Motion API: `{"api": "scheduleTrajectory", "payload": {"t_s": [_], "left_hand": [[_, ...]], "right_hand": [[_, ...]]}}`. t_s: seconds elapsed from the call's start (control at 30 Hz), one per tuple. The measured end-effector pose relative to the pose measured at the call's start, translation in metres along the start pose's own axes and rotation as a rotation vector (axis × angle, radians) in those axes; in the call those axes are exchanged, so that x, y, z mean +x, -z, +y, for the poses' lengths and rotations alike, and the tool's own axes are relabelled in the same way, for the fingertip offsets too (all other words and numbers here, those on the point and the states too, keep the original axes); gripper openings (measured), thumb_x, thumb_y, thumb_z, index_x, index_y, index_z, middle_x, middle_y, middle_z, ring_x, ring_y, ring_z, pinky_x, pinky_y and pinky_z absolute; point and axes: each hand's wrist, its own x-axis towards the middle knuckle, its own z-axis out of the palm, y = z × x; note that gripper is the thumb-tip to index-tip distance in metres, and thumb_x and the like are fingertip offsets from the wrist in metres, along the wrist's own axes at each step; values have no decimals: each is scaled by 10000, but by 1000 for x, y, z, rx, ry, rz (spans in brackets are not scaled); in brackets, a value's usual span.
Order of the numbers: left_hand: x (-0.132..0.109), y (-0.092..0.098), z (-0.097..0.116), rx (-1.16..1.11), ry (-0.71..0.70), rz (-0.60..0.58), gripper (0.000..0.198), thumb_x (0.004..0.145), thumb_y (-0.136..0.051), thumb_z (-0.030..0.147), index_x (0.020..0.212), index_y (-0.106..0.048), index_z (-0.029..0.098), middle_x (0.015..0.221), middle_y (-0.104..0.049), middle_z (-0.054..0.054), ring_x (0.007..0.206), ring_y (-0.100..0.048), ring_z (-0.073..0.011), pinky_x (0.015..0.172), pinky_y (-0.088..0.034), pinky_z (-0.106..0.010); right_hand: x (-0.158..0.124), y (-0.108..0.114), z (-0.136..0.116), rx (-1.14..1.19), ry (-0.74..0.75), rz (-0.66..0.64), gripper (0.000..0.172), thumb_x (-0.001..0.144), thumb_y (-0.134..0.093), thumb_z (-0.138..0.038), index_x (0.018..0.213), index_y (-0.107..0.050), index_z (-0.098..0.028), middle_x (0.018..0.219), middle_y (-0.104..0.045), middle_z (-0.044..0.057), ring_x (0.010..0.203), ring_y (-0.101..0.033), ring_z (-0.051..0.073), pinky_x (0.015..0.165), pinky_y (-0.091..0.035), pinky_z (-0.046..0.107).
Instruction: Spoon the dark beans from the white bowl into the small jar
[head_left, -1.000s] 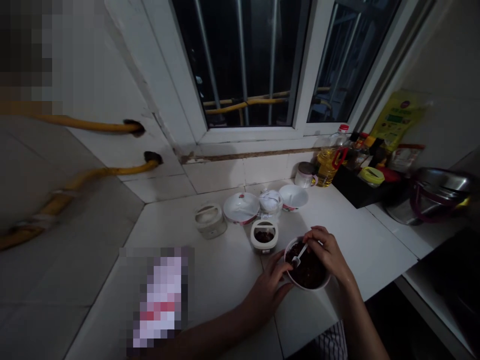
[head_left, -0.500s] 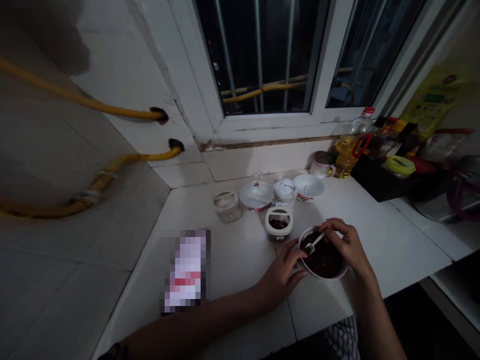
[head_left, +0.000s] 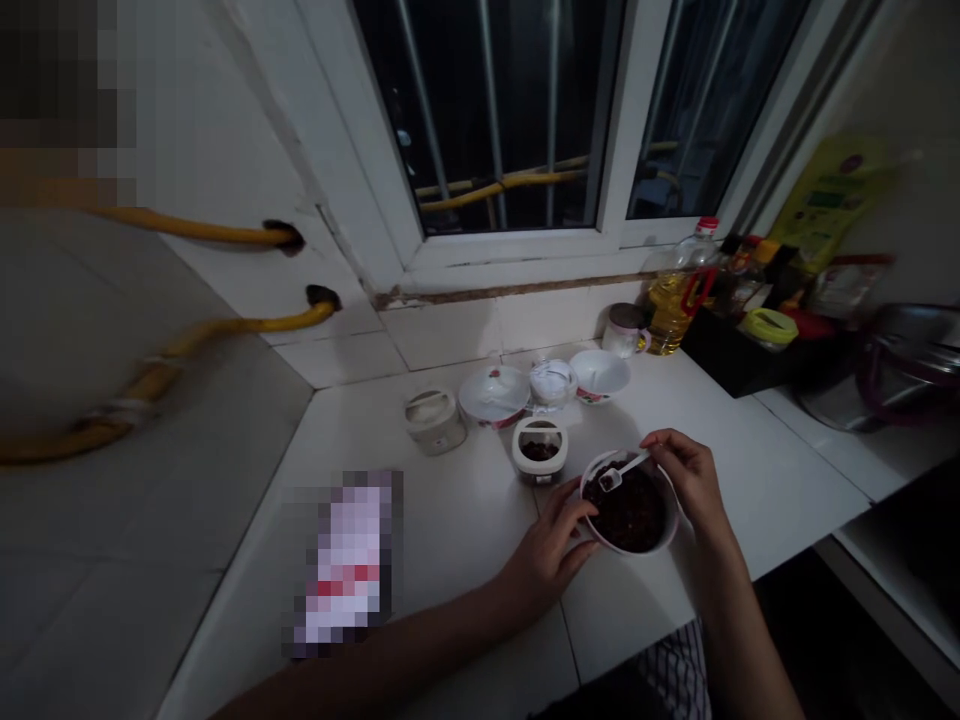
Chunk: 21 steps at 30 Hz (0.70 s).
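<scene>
My left hand (head_left: 551, 552) grips the near left side of a white bowl (head_left: 670, 525) filled with dark, chunky food. My right hand (head_left: 688, 478) pinches the handle of a small white spoon (head_left: 624, 470), whose head rests over the food near the far rim. Just beyond the bowl stands a small white open container (head_left: 539, 452) holding a little dark food, close to my left hand but not touching it.
Along the white tiled counter (head_left: 457, 520) stand a small lidded pot (head_left: 435, 421), a white lid or plate (head_left: 493, 393), a white bowl (head_left: 598, 375), and a cooking oil bottle (head_left: 673, 300). A black tray of condiments (head_left: 731, 358) and a steel pot (head_left: 900, 365) are at right.
The spoon head has risen towards the far rim of the bowl, and its handle now lies flatter. The whole view has shifted slightly. My left hand still grips the bowl.
</scene>
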Motion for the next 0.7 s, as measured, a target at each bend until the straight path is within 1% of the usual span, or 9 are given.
{"api": "scheduleTrajectory", "payload": {"t_s": [0.13, 0.2, 0.37, 0.57, 0.7], "left_hand": [[0, -1, -2, 2, 3, 1, 248, 925, -496, 217, 1172, -481, 226, 1442, -365, -132, 1164, -542, -227, 882, -541, -334], [0, -2, -5, 4, -15, 8, 255, 923, -493, 206, 1176, -475, 229, 1435, -366, -131, 1181, -530, -230, 874, -543, -329], [1, -4, -8, 9, -56, 17, 259, 925, -488, 204, 1182, -458, 231, 1422, -372, -133, 1108, -555, -211, 843, -551, -325], [2, -2, -4, -1, -38, 15, 245, 923, -492, 210, 1166, -466, 228, 1422, -379, -131, 1058, -579, -196, 847, -550, -325], [2, -3, -5, -7, -39, 19, 244, 917, -504, 207, 1158, -478, 230, 1425, -384, -124, 1060, -570, -200, 847, -547, -323]], "right_hand": [[1, 2, 2, 48, 14, 49, 172, 722, -631, -356, 760, -654, -190, 534, -567, -25, 530, -522, 142, 554, -404, 266], [2, 2, 0, 72, -4, 51, 177, 719, -635, -365, 749, -654, -191, 534, -570, -22, 525, -515, 142, 551, -401, 269], [2, 1, -3, 144, -55, 76, 168, 677, -661, -359, 700, -658, -192, 510, -562, -20, 511, -510, 146, 562, -410, 283], [4, 0, -1, 185, -85, 103, 147, 664, -670, -328, 686, -665, -183, 506, -561, -20, 528, -523, 149, 601, -428, 293], [6, -3, -13, 182, -58, 103, 150, 682, -669, -330, 702, -671, -182, 508, -571, -20, 538, -543, 154, 631, -453, 304]]}}
